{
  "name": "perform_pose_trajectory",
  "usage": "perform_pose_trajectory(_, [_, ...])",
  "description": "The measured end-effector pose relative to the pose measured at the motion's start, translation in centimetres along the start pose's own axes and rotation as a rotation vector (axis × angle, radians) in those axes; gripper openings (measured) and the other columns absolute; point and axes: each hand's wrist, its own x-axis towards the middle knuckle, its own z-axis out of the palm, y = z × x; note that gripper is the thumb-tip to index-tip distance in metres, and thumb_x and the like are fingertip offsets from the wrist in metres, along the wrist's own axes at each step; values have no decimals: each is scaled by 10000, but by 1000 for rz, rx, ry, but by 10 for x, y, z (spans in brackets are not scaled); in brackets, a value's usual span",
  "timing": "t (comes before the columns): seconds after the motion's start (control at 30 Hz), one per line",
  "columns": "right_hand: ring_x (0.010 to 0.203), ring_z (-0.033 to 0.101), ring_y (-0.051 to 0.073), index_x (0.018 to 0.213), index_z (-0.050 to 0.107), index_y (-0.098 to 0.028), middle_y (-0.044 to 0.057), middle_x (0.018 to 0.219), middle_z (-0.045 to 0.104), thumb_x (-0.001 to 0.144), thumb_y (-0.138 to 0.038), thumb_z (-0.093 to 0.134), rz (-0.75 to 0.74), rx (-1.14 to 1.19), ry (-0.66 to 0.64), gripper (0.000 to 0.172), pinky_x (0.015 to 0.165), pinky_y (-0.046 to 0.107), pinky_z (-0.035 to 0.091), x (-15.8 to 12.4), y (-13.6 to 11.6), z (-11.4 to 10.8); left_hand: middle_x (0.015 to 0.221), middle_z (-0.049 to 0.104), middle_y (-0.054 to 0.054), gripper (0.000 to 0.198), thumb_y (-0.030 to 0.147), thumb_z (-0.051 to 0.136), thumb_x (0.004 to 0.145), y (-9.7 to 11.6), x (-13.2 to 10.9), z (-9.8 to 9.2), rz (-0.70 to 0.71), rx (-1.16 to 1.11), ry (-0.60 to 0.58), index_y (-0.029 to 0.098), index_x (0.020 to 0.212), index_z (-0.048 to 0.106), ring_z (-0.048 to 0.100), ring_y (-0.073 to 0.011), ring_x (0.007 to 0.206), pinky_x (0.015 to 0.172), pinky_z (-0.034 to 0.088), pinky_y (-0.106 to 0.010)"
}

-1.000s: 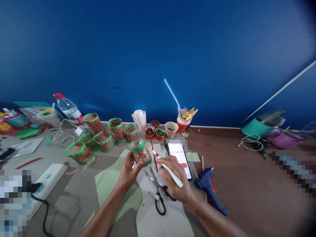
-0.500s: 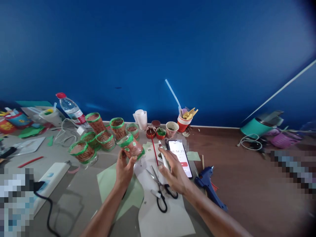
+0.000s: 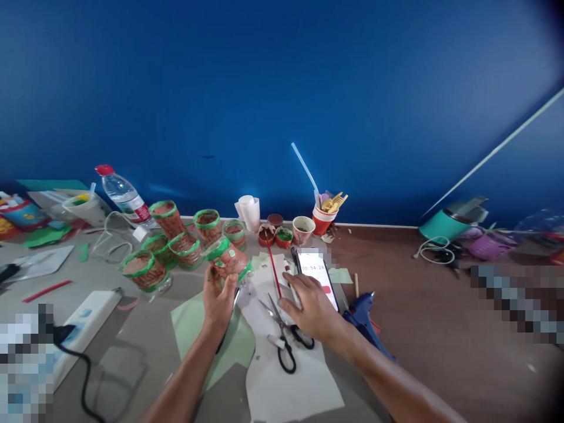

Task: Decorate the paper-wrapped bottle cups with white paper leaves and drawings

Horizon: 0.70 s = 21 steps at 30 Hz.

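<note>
from my feed i see a deep blue wall [image 3: 282,88] filling the upper half, evenly lit, with a faint pale sheen low on its left. a thin white skirting strip [image 3: 379,225] runs along its foot, and a pale slanted line [image 3: 493,153] crosses it at right. below lies a brown floor [image 3: 440,329], its left part under a grey sheet [image 3: 145,317].

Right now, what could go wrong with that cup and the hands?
1. Left hand grips the cup tilted, by the fingertips; it might slip onto the painted cups beside it.
2. Right hand lies next to open scissors; a careless sweep could catch the blades.
3. It overlaps the phone; any paint on it could smear the screen.
</note>
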Motion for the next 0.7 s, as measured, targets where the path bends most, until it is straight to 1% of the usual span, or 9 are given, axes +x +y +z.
perform_pose_trajectory(0.1, [1018, 618, 280, 1226, 581, -159, 138, 1093, 663, 835, -236, 588, -37, 65, 64, 398, 899, 448, 493, -7, 0, -3, 1065, 653, -75, 401, 416, 661, 746, 0, 0, 0, -4, 16, -18, 202, 1066, 549, 619, -228, 1010, 916, 465, -357])
perform_pose_trajectory(0.2, [996, 618, 256, 1204, 588, -191, 117, 1068, 663, 857, -191, 521, -29, 132, 149, 353, 874, 417, 506, -14, 2, -9, 1074, 657, -88, 413, 410, 652, 752, 0, 0, -1, -22, 79, -88, 192, 1085, 544, 621, -244, 1024, 921, 465, -383])
perform_pose_trajectory(0.3, [1016, 615, 244, 1249, 558, -207, 108, 1087, 661, 872, -163, 469, 16, 208, 185, 389, 865, 389, 512, -19, 4, -11, 1010, 670, -89, 373, 406, 646, 750, 0, 0, -1, -26, 210, -137, 181, 1032, 554, 633, -255, 979, 888, 475, -397])
perform_pose_trajectory(0.37, [1003, 621, 234, 1336, 482, -197, 109, 1087, 658, 884, -169, 454, 69, 275, 205, 454, 849, 375, 521, -21, 5, -9, 979, 671, -83, 350, 401, 645, 747, -1, 0, -1, -11, 286, -174, 183, 1006, 557, 636, -254, 950, 861, 481, -392])
perform_pose_trajectory(0.43, [934, 635, 221, 1394, 408, -174, 110, 1049, 658, 900, -190, 446, 126, 332, 219, 496, 810, 364, 533, -23, 6, -6, 947, 671, -76, 325, 396, 642, 746, -1, -1, 0, -7, 339, -226, 187, 980, 560, 640, -251, 924, 835, 488, -385])
perform_pose_trajectory(0.5, [872, 638, 211, 1393, 405, -163, 106, 1010, 659, 909, -212, 442, 163, 360, 228, 488, 777, 357, 537, -24, 7, -4, 921, 673, -72, 315, 397, 646, 739, -2, -2, 1, -19, 390, -275, 189, 960, 560, 644, -252, 902, 824, 492, -391])
perform_pose_trajectory(0.57, [869, 633, 216, 1356, 450, -162, 109, 1008, 660, 907, -238, 449, 178, 363, 237, 456, 773, 358, 534, -24, 8, -3, 942, 682, -84, 338, 403, 652, 729, -3, -4, 3, -24, 455, -302, 191, 978, 566, 645, -268, 926, 874, 478, -436])
perform_pose_trajectory(0.63, [882, 628, 219, 1315, 488, -156, 115, 1015, 661, 902, -258, 455, 193, 367, 237, 426, 782, 357, 529, -24, 8, -4, 1013, 690, -109, 390, 410, 650, 731, -5, -6, 4, -2, 543, -334, 187, 1041, 569, 634, -295, 1008, 1003, 387, -520])
perform_pose_trajectory(0.7, [870, 626, 208, 1275, 512, -150, 112, 1003, 662, 897, -260, 455, 206, 383, 225, 398, 780, 346, 526, -23, 8, -5, 1118, 681, -134, 450, 407, 642, 744, -6, -7, 5, 41, 630, -383, 188, 1125, 550, 605, -313, 1108, 1110, 213, -585])
